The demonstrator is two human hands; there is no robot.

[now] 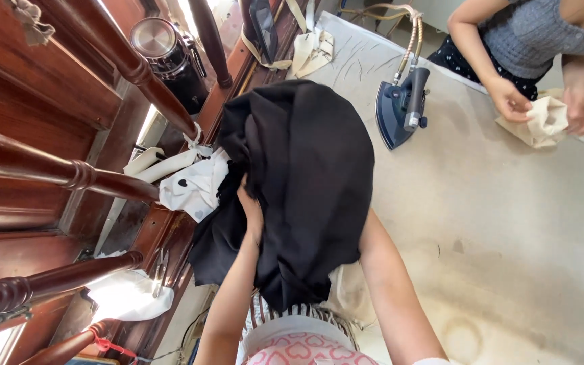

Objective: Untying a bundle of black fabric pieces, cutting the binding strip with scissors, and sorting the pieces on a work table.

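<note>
Gripping a bunched black garment (305,176) from below, the person's left hand (251,215) shows only partly, its fingers closed into a fold near the cloth's left side. The right hand cannot be seen: the right forearm (390,284) runs up under the black cloth and disappears beneath it, so whether that hand is closed or spread cannot be told. The garment is lifted up in front of the camera, above the near edge of a padded ironing table (508,216) covered in pale, stained fabric, and it hangs down in loose folds toward the person's striped and heart-patterned clothing (295,338). Just left of the garment, a white cloth with black heart spots (194,189) is draped on a dark wooden frame (49,101) of turned posts. Farther up on that side stands a black container with a shiny metal lid (167,54). On the table beyond the garment, a dark blue steam iron (400,105) rests on its sole with its hose leading away, near the black cloth but apart from it. At the upper right, another person in a grey top handles a folded cream cloth (542,122) with both hands, one hand (508,98) on its left edge and the other hand (582,108) on its right. A white rag (130,297) lies low on the left, beside a pair of small scissors (160,267).
</note>
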